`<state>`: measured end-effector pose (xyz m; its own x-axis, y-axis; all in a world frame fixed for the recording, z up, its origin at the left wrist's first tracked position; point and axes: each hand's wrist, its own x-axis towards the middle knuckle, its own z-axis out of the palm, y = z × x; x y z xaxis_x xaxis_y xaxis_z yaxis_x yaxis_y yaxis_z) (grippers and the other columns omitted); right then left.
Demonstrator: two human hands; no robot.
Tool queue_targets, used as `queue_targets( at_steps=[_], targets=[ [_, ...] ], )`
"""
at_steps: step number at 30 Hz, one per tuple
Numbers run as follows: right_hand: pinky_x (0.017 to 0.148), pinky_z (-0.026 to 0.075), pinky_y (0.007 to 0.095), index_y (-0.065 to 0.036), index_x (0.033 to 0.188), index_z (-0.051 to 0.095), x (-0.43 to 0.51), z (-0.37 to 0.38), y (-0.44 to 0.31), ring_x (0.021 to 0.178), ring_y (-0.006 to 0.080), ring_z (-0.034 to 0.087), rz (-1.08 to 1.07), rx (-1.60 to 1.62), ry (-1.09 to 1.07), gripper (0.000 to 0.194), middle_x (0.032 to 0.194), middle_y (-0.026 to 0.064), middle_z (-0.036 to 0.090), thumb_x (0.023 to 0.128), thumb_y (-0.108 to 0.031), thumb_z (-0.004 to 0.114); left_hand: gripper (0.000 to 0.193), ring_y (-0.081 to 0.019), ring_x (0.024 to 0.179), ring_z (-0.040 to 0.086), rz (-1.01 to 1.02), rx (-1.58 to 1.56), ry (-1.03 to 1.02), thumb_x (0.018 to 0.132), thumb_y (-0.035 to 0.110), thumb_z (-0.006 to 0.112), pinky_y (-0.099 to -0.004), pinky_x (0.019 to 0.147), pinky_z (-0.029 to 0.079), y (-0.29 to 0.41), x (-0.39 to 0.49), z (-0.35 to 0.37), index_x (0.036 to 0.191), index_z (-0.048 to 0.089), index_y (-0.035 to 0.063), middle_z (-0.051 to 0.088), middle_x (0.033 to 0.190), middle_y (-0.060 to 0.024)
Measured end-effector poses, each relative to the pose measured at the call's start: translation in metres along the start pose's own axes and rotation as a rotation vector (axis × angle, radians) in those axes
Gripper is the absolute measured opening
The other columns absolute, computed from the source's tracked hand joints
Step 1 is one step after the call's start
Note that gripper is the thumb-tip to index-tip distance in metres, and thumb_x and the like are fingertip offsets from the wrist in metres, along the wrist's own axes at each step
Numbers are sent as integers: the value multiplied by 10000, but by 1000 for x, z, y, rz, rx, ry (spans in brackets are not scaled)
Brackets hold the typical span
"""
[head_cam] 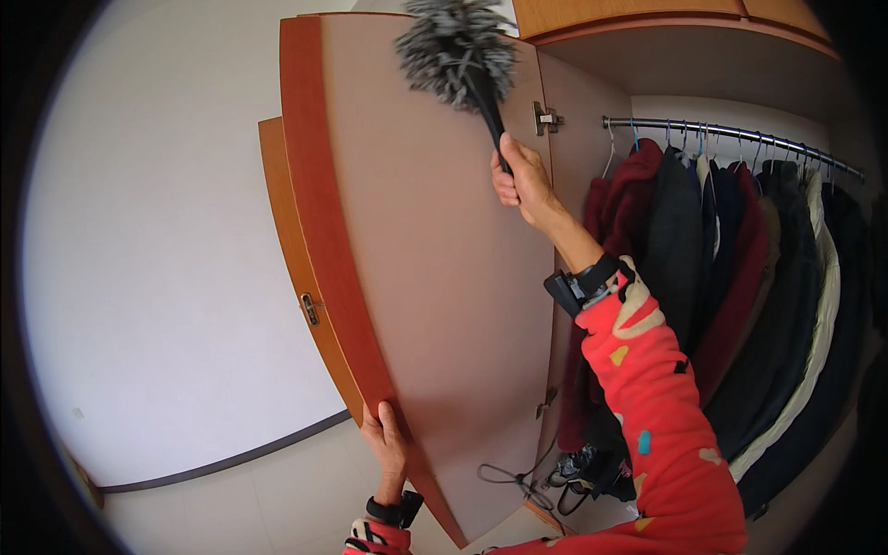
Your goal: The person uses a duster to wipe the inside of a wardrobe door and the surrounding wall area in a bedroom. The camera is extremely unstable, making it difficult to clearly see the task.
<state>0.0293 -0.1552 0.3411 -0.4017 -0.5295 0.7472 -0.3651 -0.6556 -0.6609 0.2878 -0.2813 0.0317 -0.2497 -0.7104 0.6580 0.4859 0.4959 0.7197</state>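
Note:
My right hand (524, 177) is closed around the black handle of a grey fluffy duster (458, 59). The duster's head is at the top of the view, against or just in front of the upper inner face of an open wardrobe door (444, 229); whether it touches cannot be told. Lower down, my left hand (386, 437) grips the door's reddish-brown wooden edge, its thumb on the inner side and its other fingers partly hidden behind. Both arms wear red patterned sleeves and black wrist straps.
Right of the door, coats and jackets (742, 277) hang from a metal rail (735, 133) inside the wardrobe. Shoes (572, 472) and a dark cable (517, 479) lie low by the hinge side. Another wooden door with a handle (309, 309) stands behind, near a white wall (173, 243).

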Motion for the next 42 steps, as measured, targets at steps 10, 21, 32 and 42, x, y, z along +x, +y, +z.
queue_targets(
  at_steps=[10,21,32,42],
  targets=[
    [468,322,243,-69,712,453,-51,-33,26,517,43,370,-130,-613,-240,355,555,-46,387,992,-287,475,410,-125,929,559,7,52,9,1014,333,461,-274,838,442,-15,6,-4,1197,560,-21,636,1052,-44],
    [541,383,421,2,802,489,-113,-65,65,589,405,369,-207,-937,-503,293,639,239,461,949,-248,530,418,-123,908,540,-51,70,-26,1018,335,439,-272,816,436,-3,6,-5,1184,555,-31,629,1032,-47],
    [483,375,325,-38,657,559,-195,-95,102,487,131,449,67,-685,-461,420,544,50,506,948,-341,558,441,-112,897,526,34,46,-30,1021,371,425,-264,812,430,-13,8,-6,1189,546,-18,611,1013,-27],
    [364,228,241,-125,847,504,-49,-92,16,415,73,304,142,328,240,419,533,-60,330,971,-522,447,434,-124,893,536,-1,5,-12,1018,360,430,-275,805,440,-6,4,-2,1178,548,-26,622,1007,-45]
  ],
)
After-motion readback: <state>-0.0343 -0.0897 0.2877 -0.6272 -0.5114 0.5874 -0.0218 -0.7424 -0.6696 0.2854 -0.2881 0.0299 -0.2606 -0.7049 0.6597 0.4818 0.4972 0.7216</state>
